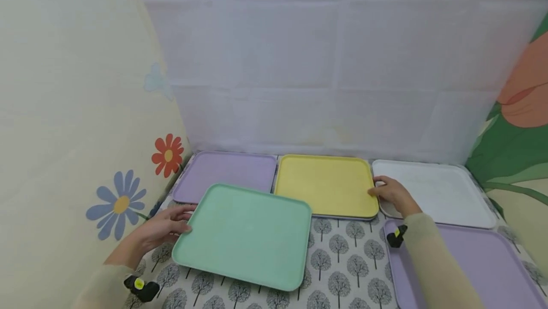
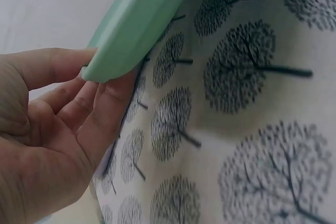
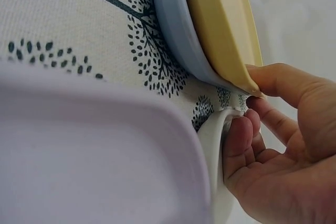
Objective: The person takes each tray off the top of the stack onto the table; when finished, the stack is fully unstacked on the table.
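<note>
Left grip [image 1: 160, 228] has the mint-green tray [image 1: 244, 235] in a pinch, thumb on the rim, fingers curled underneath at its left end! That tray is front and centre over the desk [image 1: 329, 264], its left end lifted clear of the tree-print cloth [image 2: 231, 129]; whether the other end touches down, I can't tell. Open face up, smooth floor showing, it sits askew: long axis running left to right, right end swung toward the person. Its far edge cuts across the near side of a lilac tray [image 1: 231, 176] in the head view.

Over to the right grip [image 1: 396, 197], and it's a pinch too: thumb over the right rim of the yellow tray [image 1: 325, 185], forefinger tucked below. Yellow rides on top of a light-blue tray [image 3: 173, 19], open side up, long axis straight across, in line with the white sheet [image 1: 299, 62] behind. Remaining fingers curl at the edge of the white tray [image 1: 445, 195], just beside, also face up.

Nearer the person, a second lilac tray [image 1: 475, 261] spreads below the right sleeve [image 1: 436, 256], open side up. Out wide, a red flower [image 1: 168, 155] and a blue flower [image 1: 121, 205] brighten the left wall, while an orange bloom [image 1: 528, 85] fills the right.
</note>
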`<state>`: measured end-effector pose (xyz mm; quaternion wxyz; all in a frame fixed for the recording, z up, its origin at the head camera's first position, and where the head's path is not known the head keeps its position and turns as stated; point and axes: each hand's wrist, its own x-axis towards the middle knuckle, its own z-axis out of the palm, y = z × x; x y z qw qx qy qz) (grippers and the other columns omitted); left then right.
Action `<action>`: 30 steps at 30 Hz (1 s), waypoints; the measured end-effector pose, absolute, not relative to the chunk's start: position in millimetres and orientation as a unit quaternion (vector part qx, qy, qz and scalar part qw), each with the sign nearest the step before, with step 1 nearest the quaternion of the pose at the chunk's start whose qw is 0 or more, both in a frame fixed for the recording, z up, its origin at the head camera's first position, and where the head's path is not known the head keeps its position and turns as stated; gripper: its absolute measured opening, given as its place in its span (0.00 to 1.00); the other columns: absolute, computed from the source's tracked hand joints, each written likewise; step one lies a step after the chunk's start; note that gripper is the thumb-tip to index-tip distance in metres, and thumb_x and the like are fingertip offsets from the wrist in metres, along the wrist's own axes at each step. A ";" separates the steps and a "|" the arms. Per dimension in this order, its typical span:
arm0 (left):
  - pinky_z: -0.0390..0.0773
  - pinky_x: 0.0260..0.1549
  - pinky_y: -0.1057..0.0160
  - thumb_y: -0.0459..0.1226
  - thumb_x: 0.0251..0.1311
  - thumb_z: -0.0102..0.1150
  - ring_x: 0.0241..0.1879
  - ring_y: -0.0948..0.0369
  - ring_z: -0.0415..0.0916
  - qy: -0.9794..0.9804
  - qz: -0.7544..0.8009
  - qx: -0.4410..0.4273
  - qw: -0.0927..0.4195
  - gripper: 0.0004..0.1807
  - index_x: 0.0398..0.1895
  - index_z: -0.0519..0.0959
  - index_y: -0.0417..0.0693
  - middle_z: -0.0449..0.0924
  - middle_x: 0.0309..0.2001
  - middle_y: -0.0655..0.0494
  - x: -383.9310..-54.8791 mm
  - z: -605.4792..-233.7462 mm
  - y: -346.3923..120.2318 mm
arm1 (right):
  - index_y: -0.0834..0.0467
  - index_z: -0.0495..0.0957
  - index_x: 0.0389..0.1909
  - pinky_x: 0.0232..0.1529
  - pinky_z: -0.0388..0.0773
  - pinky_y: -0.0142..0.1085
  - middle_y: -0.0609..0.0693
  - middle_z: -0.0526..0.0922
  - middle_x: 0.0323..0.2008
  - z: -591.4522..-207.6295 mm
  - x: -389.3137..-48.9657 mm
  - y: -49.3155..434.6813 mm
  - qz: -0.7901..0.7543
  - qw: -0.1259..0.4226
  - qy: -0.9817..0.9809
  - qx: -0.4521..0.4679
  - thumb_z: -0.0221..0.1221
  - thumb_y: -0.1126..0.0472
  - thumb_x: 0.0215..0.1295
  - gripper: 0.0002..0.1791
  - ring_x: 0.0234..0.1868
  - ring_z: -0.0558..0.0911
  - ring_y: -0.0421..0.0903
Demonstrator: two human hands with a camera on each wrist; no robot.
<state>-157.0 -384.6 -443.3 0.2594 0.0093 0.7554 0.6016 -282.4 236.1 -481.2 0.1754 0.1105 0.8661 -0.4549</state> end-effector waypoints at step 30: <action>0.82 0.52 0.48 0.30 0.70 0.55 0.52 0.57 0.80 0.729 0.613 -0.046 0.301 0.45 0.77 0.37 0.28 0.76 0.56 0.58 -123.9 -451.9 -476.4 | 0.64 0.59 0.74 0.72 0.57 0.59 0.70 0.69 0.67 -479.3 -284.4 237.7 -0.450 0.191 0.866 0.108 0.63 0.57 0.65 0.40 0.66 0.71 0.64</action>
